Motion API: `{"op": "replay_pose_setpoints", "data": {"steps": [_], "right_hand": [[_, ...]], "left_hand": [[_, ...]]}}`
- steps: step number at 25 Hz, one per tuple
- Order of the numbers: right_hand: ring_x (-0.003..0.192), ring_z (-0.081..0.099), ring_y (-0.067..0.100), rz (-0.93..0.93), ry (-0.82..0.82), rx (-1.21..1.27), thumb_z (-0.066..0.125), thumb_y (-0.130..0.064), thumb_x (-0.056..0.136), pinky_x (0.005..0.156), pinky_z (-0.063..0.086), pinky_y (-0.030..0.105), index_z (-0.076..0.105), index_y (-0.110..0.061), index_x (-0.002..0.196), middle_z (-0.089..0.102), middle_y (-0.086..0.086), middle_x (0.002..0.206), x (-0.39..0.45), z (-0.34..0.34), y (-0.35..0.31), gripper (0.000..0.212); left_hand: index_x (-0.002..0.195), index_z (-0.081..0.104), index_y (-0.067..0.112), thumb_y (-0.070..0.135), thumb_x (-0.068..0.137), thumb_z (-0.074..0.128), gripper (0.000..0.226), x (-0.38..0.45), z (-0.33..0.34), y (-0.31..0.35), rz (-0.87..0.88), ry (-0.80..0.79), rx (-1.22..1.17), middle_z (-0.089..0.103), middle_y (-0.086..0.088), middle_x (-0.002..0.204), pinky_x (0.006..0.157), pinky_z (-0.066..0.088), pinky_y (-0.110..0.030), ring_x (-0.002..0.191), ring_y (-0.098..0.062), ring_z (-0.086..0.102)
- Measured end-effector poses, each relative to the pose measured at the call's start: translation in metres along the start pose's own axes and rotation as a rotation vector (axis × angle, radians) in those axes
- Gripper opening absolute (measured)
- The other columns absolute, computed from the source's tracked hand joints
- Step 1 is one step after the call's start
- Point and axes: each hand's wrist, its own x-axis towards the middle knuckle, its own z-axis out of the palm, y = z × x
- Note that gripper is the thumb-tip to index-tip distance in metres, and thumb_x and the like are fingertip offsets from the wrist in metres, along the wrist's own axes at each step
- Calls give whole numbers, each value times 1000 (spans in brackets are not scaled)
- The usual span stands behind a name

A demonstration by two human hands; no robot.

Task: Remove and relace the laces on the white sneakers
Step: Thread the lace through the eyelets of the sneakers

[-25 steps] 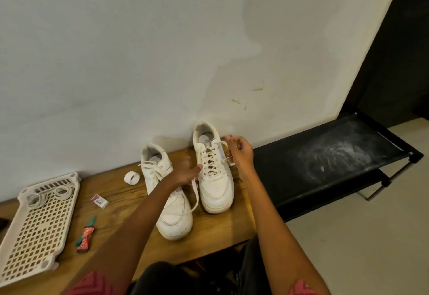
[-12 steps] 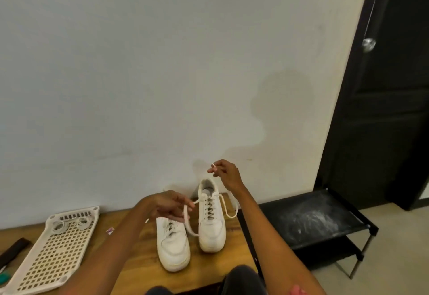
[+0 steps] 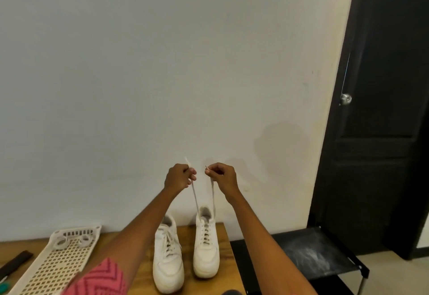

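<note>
Two white sneakers stand side by side on a wooden table [image 3: 225,243], toes toward me. The right sneaker [image 3: 206,248] is laced, and both ends of its white lace [image 3: 194,196] run straight up out of the top eyelets. My left hand [image 3: 179,177] pinches one lace end high above the shoe. My right hand [image 3: 221,177] pinches the other end at the same height, a short gap between the two hands. The left sneaker [image 3: 168,260] is laced and untouched, partly crossed by my left forearm.
A white perforated plastic tray [image 3: 58,262] lies at the left of the table with two white rings in it. A dark flat object [image 3: 15,261] sits at the far left. A black low rack [image 3: 308,255] stands right of the table, beside a black door [image 3: 383,109].
Both hands have risen well above the right sneaker and come closer together, pulling the two lace ends straight and taut. The view has tilted upward toward the wall.
</note>
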Motion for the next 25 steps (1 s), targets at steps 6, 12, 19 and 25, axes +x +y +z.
{"op": "replay_pose_setpoints", "data": {"steps": [6, 12, 19, 25], "right_hand": [[68, 67, 18, -26, 42, 150, 70, 6, 78, 65, 56, 24, 69, 3, 89, 68, 11, 75, 24, 6, -35, 11], [66, 70, 22, -2, 61, 233, 64, 8, 83, 64, 57, 25, 66, 3, 84, 68, 16, 76, 36, 8, -41, 6], [65, 69, 25, 7, 58, 230, 64, 7, 83, 64, 58, 28, 67, 4, 85, 67, 19, 81, 44, 20, -51, 4], [69, 69, 23, 96, 130, 280, 63, 3, 85, 59, 55, 21, 67, 4, 86, 68, 16, 80, 40, 20, -55, 4]], "left_hand": [[89, 74, 3, 15, 93, 55, 23, 20, -6, 23, 207, 42, 109, 72, -13, 90, 79, 47, -28, 86, -24, 66], [83, 74, -2, 14, 91, 59, 23, 33, 4, 34, 358, 57, 76, 72, -18, 78, 71, 50, -30, 72, -24, 65], [87, 72, -3, 10, 93, 55, 23, 41, -10, 34, 406, 76, 133, 71, -19, 82, 74, 52, -31, 73, -21, 62], [91, 72, -3, 10, 93, 55, 22, 45, -3, 38, 357, 78, 92, 71, -21, 86, 69, 47, -18, 76, -26, 65]]}}
